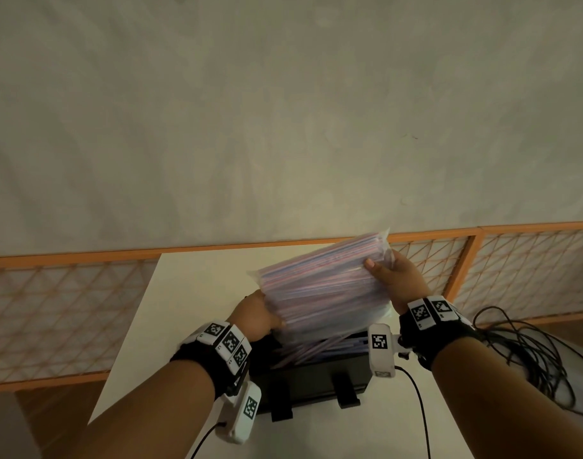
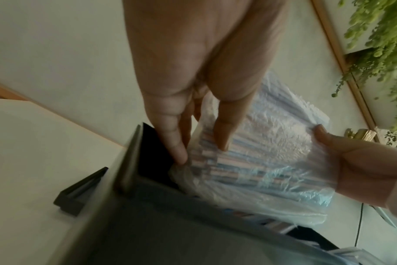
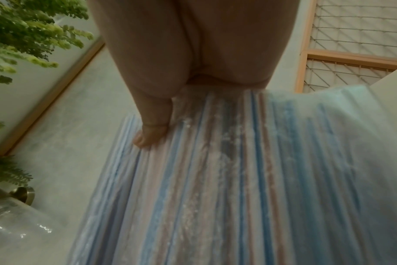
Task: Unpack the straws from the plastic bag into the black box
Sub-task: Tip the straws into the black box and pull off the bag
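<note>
A clear plastic bag (image 1: pixel 323 286) packed with pink and blue straws is held tilted above the black box (image 1: pixel 313 379), its lower end pointing into the box. My left hand (image 1: pixel 255 314) grips the bag's lower left end, thumb and fingers on either side of it (image 2: pixel 222 132). At the upper right end my right hand (image 1: pixel 396 279) holds the bag, its thumb pressed on top (image 3: pixel 151 136). Several loose straws (image 1: pixel 320 351) lie inside the box under the bag. The bag (image 3: pixel 227 179) fills the right wrist view.
The box stands on a white table (image 1: pixel 190 293) near its front. Black cables (image 1: pixel 528 346) lie tangled at the right. An orange-framed lattice screen (image 1: pixel 68 309) runs behind the table. Green foliage (image 2: pixel 378 44) hangs off to the side.
</note>
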Motion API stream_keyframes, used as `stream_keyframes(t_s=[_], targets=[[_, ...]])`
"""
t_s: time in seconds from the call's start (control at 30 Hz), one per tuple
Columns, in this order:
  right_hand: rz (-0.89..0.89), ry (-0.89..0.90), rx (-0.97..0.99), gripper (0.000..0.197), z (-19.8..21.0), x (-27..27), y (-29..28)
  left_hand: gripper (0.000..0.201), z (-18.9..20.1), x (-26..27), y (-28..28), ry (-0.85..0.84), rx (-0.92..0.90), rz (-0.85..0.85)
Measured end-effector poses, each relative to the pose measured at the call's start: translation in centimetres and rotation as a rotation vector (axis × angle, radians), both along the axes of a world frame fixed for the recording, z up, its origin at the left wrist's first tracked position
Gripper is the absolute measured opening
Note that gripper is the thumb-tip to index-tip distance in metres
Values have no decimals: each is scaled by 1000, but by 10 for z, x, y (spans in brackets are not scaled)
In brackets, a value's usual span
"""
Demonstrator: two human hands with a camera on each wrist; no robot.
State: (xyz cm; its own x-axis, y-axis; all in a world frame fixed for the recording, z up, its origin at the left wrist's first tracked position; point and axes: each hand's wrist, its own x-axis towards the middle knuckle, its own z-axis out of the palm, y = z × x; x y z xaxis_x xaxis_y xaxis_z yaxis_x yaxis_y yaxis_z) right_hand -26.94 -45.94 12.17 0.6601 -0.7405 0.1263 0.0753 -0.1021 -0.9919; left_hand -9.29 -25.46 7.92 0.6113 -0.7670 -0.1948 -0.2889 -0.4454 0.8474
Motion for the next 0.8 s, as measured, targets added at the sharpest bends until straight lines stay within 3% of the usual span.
stream_keyframes(t_s=[0.1,0.27,0.33,0.4,0.5,0.63,0.8], targets=[[-20,127,-35,101,-6,1,-7,41,-2,1,0,-9,-22,64],[140,473,-170,78,-5,-3,-9,38,-2,5,1,60,-33,108],[134,574,-131,66,0,-4,-7,41,-2,5,0,58,-36,109],[101,620,-120,66,4,-4,-6,46,-1,5,-2,51,-46,120],[32,657,-226,86,5,-3,-8,52,-1,4,-4,21,-68,130],[-30,737,-346,61,11,-1,-5,51,0,4,-5,-71,-12,99],[-62,796,-381,56,13,0,-4,46,-3,4,-1,-63,44,32]])
